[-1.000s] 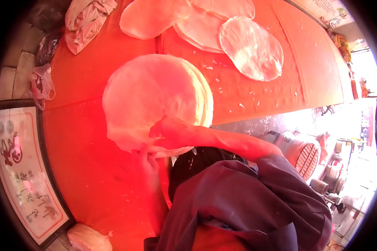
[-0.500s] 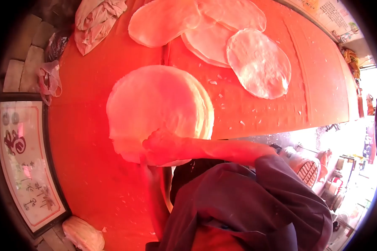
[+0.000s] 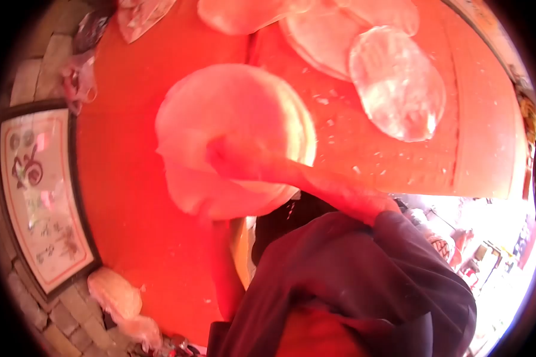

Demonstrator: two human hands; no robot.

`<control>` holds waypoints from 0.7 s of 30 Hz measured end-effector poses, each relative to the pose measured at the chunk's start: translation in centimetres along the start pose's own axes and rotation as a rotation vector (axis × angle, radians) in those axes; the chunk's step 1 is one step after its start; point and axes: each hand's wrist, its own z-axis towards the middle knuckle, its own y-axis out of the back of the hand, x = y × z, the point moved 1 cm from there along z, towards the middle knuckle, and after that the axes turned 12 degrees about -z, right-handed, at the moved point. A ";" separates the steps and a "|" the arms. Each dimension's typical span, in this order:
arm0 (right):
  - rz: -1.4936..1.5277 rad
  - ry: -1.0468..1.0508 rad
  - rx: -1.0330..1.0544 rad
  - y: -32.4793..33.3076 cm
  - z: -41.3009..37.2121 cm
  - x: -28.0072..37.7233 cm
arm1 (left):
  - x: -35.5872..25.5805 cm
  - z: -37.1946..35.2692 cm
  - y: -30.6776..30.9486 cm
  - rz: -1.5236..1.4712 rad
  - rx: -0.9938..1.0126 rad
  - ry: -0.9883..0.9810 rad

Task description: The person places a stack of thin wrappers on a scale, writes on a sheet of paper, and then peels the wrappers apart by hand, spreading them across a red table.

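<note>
Laid on top of a stack of thin round wafers (image 3: 235, 101) near the middle of the orange worktop (image 3: 125, 196), close to its near edge: right hand (image 3: 233, 157), too blurred to tell whether the fingers are spread flat or curled on the top wafer. Reaching up from the near edge and vanishing under the stack's near rim: left forearm (image 3: 223, 268), with the left hand hidden, so no telling its fingers' state. Toward the far edge, well apart from the stack: loose single wafers (image 3: 397, 83), overlapping one another. Scattered between them and the stack: pale crumbs (image 3: 339, 122). Beyond the left edge: a framed calligraphy picture (image 3: 39, 190). At the near left corner: a filled plastic bag (image 3: 116, 293).
</note>
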 end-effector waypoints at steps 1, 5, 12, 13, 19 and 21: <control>0.133 -0.008 0.095 3.7 1.7 -0.9 | -0.2 -1.1 -1.6 -0.015 -0.015 0.041; 0.364 -0.189 0.078 25.0 11.0 3.9 | -0.8 -3.2 -6.6 -0.025 -0.074 0.175; -0.046 -0.388 -0.793 52.1 6.5 -4.2 | -0.6 -1.8 -3.0 -0.035 -0.057 0.142; -0.070 -0.455 -0.811 54.6 4.5 -5.5 | -1.2 -3.3 -9.4 -0.010 -0.237 0.159; -0.716 -0.909 -0.903 57.7 -3.3 -13.7 | -1.6 -4.0 -7.9 0.003 -0.017 0.023; -0.866 -0.287 -0.693 60.3 -6.3 -25.4 | -1.6 -3.8 -6.8 0.004 0.084 -0.007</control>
